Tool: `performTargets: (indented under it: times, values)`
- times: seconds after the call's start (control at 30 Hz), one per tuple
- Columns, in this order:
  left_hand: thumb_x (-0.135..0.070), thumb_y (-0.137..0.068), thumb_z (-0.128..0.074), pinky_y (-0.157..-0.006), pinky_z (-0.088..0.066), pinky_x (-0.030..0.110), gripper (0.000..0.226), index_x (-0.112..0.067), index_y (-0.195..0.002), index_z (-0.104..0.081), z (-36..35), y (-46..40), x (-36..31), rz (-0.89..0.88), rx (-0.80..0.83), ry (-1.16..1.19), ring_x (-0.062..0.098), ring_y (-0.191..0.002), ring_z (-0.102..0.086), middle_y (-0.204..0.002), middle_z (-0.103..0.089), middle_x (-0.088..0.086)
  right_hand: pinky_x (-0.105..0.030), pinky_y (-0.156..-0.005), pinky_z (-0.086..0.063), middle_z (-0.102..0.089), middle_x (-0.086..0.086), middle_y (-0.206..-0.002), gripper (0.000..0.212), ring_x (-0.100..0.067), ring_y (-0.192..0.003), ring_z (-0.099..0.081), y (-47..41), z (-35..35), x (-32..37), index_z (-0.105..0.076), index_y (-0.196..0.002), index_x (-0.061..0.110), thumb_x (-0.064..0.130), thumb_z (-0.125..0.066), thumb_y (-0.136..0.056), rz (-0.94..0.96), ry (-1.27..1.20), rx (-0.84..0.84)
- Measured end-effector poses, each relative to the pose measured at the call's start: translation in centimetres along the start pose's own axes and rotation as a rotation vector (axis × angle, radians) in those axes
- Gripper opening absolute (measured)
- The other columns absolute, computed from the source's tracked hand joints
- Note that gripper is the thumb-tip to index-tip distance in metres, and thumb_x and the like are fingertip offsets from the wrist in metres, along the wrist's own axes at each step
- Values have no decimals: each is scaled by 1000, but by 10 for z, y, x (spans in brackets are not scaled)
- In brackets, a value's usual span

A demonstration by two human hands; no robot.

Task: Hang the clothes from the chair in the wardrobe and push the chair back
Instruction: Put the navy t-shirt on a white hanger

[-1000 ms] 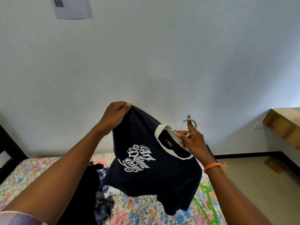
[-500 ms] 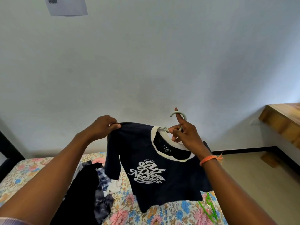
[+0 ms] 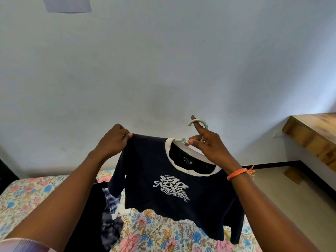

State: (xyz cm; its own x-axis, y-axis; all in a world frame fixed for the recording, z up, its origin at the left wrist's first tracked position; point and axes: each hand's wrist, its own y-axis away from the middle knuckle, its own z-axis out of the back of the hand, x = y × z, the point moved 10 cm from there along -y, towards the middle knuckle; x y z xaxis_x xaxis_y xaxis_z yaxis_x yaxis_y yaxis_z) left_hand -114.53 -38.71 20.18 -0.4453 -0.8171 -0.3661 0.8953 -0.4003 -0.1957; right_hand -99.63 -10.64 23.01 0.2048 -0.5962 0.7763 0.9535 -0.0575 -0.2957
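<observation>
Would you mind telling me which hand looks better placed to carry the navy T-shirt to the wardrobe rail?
Probably the right hand: it already holds the pale grey plastic hanger at the neck, below the free hook. The left hand only pinches the shoulder of the navy T-shirt with white collar.

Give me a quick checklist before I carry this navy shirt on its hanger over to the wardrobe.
1. Hanger held: the right hand grips the pale hanger at its neck, hook free above. Ok.
2. Left shoulder seated: the left hand pinches the shoulder of the navy shirt; the hanger arm under it is hidden. Cannot tell.
3. Right shoulder seated: hidden behind the right hand. Cannot tell.
4. Collar around hanger neck: the hanger comes up through the white collar. Ok.
5. Shirt clear of the bed: hem hangs above the clothes pile. Ok.
6. Wardrobe path: wardrobe not in view. Cannot tell.
</observation>
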Motion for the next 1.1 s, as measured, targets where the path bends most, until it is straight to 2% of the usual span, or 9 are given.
performTargets:
  times: [0.2,0.33,0.47,0.53,0.63,0.73,0.87,1.0,1.1]
  values:
    - [-21,-98,-49,-102,-43,34,29,-22,-121,-66,-17,4,-50,-147,109,108,14,-115,-54,-127,-57,-5,-8,-96,-35,-73,22,-102,75,11,-111,-58,3,-3,-5,-23,-151,48,22,-65,-94,-12,-48,-20]
    - [-41,-88,-59,-79,-51,32,30,-24,-113,-66,-43,17,-123,-382,238,52,9,-91,-61,-103,-68,-9,-14,-99,-42,-72,11,-115,75,5,-114,-60,-5,-5,0,-24,-151,47,17,-64,-94,15,-56,-9]
    - [-24,-93,-66,-66,-39,18,7,-20,-99,-67,-57,13,-142,-424,211,227,0,-74,-56,-82,-63,-13,-21,-102,-46,-70,7,-121,69,1,-114,-62,-9,-6,2,-30,-152,39,18,-64,-95,13,-50,63]
    - [-22,-94,-65,-63,-37,13,7,-20,-99,-70,-60,11,-138,-394,201,311,-3,-72,-56,-79,-63,-12,-33,-104,-49,-68,11,-122,53,1,-114,-61,-6,0,-9,-53,-140,34,21,-69,-92,-23,-51,89]
    - [-23,-94,-66,-63,-37,14,8,-23,-100,-71,-70,11,-131,-359,234,351,-1,-70,-55,-79,-65,-12,-47,-101,-50,-72,11,-114,18,-5,-111,-65,6,17,-36,-79,-99,25,20,-79,-82,-84,-119,53]
    - [-26,-94,-66,-64,-38,18,6,-27,-97,-71,-74,5,-120,-311,225,355,-3,-71,-55,-77,-64,-15,-39,-90,-54,-75,8,-98,21,-9,-95,-69,20,39,-74,-70,-82,22,25,-88,-70,-166,-82,-53]
    - [-28,-94,-64,-67,-40,23,7,-25,-96,-70,-77,-7,-107,-250,198,359,-3,-74,-57,-78,-64,-17,-21,-64,-46,-68,9,-83,38,-2,-75,-61,31,12,-113,-61,-93,26,52,-80,-72,-169,223,130]
    - [-27,-95,-64,-62,-36,21,8,-22,-92,-69,-89,-12,-101,-253,237,324,-5,-66,-52,-71,-60,-15,-24,-59,-34,-58,11,-65,18,-3,-63,-52,34,-4,-129,-67,-82,21,37,-69,-89,-135,203,67]
    - [-33,-93,-66,-60,-35,26,16,-19,-85,-65,-96,-12,-90,-241,260,278,5,-63,-50,-70,-60,-6,-20,-59,-36,-63,13,-68,15,-3,-67,-57,33,-5,-133,-72,-87,23,37,-69,-90,-136,211,-6]
